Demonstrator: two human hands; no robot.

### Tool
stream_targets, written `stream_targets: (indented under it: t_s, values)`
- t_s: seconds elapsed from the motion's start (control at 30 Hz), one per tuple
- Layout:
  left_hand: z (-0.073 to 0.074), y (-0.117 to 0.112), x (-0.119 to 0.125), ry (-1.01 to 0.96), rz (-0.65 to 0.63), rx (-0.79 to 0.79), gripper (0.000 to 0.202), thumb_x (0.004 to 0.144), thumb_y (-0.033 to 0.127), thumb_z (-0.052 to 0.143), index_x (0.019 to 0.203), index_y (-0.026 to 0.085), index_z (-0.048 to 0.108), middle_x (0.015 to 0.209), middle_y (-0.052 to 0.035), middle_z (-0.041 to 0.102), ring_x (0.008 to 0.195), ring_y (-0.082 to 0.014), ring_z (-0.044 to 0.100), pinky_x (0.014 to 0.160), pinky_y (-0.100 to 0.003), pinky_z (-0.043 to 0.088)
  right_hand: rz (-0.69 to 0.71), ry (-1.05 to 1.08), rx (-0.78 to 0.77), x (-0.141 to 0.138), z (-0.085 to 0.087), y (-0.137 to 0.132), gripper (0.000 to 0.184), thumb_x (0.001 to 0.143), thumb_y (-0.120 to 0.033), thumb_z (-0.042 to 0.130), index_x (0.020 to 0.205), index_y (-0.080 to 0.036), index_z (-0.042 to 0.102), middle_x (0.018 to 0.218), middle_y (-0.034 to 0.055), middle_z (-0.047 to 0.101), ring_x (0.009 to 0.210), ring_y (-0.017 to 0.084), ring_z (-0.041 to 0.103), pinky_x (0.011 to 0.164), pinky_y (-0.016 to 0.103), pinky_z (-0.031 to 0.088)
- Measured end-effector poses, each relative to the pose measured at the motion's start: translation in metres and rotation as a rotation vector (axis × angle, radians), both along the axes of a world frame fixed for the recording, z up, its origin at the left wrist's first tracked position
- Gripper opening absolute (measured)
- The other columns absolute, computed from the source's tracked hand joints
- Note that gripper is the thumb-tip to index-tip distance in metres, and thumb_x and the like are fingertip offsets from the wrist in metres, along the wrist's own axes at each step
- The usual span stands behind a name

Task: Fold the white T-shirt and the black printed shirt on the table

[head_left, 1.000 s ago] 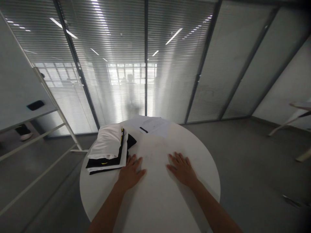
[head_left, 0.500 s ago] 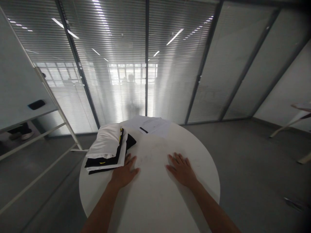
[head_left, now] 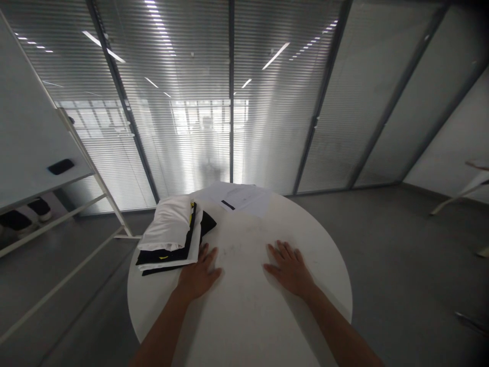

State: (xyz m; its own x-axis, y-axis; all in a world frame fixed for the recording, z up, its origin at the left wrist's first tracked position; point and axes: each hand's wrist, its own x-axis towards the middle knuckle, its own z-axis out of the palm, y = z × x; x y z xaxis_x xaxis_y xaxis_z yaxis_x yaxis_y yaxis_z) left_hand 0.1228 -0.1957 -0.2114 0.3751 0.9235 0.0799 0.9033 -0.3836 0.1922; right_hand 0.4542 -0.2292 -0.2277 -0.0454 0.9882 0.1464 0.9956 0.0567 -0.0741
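While holding nothing, presses left hand (head_left: 198,276) flat, wide open, on round white table (head_left: 244,318) just beside folded clothes stack (head_left: 170,230), right hand (head_left: 290,268) likewise.

Two bare arms, seen through a head-worn camera.

The left hand (head_left: 198,278) and right hand (head_left: 291,270) are uncovered. So are the left forearm (head_left: 164,326) and right forearm (head_left: 336,331), which show bare along the whole length in view, from the frame's lower edge up to the wrists. Each forearm is slim and narrows toward the wrist. The fingers (head_left: 284,250) are slender, and a thumb shows on each hand. Dim light and the wide lens soften finer detail, so nails and any marks on the arms are too small to make out. The rest of the body lies outside the frame.
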Motion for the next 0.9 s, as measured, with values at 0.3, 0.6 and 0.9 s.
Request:
stream_targets:
  t_s: [0.3,0.6,0.9]
  values:
    - [-0.009,-0.019,0.027,0.034,-0.048,0.225,0.059,0.09,0.043,0.044,0.142,0.017,0.046,0.149,-0.0149,0.041,0.14,-0.0309,0.033,0.109,-0.052,0.034,0.001,-0.013,0.016,0.0,-0.003,0.002,0.076,0.088,-0.072,0.027,0.149,-0.026,0.034,0.156,0.0115,0.025,0.144,0.035,0.02,0.112,0.059,0.015]
    - [-0.021,-0.022,0.03,-0.001,-0.097,0.275,0.066,0.089,0.062,0.038,0.147,0.029,0.039,0.153,-0.0088,0.035,0.141,-0.0354,0.028,0.112,-0.055,0.027,-0.001,-0.015,-0.005,-0.002,0.003,-0.001,0.077,0.089,-0.071,0.026,0.149,-0.025,0.034,0.156,0.0118,0.024,0.144,0.035,0.02,0.112,0.058,0.014]
    - [-0.021,-0.022,0.029,0.01,-0.101,0.252,0.067,0.09,0.062,0.035,0.148,0.029,0.036,0.153,-0.0093,0.034,0.141,-0.0357,0.028,0.112,-0.056,0.027,0.009,-0.019,0.01,-0.001,0.003,-0.002,0.075,0.089,-0.07,0.027,0.149,-0.024,0.035,0.156,0.0125,0.026,0.144,0.036,0.02,0.112,0.057,0.014]
